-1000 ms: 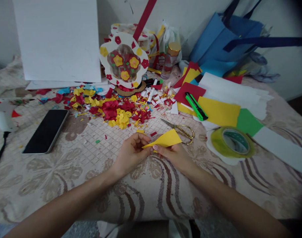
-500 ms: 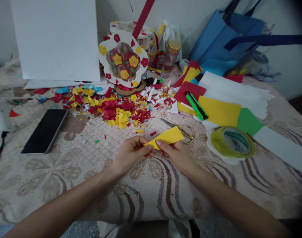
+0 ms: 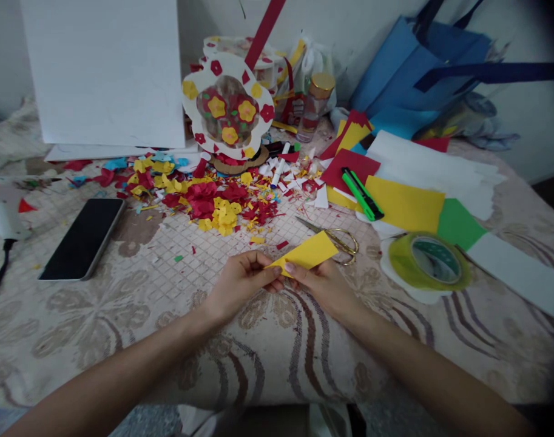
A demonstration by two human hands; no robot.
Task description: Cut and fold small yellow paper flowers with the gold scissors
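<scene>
A narrow strip of yellow paper is pinched between both hands above the patterned tablecloth, its far end slanting up to the right. My left hand grips the lower left end between thumb and fingers. My right hand has its thumb on top of the strip near the middle, the fingers hidden beneath. Just behind the strip lie gold-handled scissors, partly covered by the paper. Beyond the hands spreads a heap of small cut paper flowers, with yellow ones and red ones.
On the left are a black phone and a white glue gun. A flower-shaped paper lantern stands behind the heap. To the right lie a green cutter, coloured paper sheets and a tape roll. A blue bag stands behind.
The yellow strip has tilted slightly, so more of its flat face shows. Both hands keep their hold in nearly the same place. The whole view has shifted a little.
</scene>
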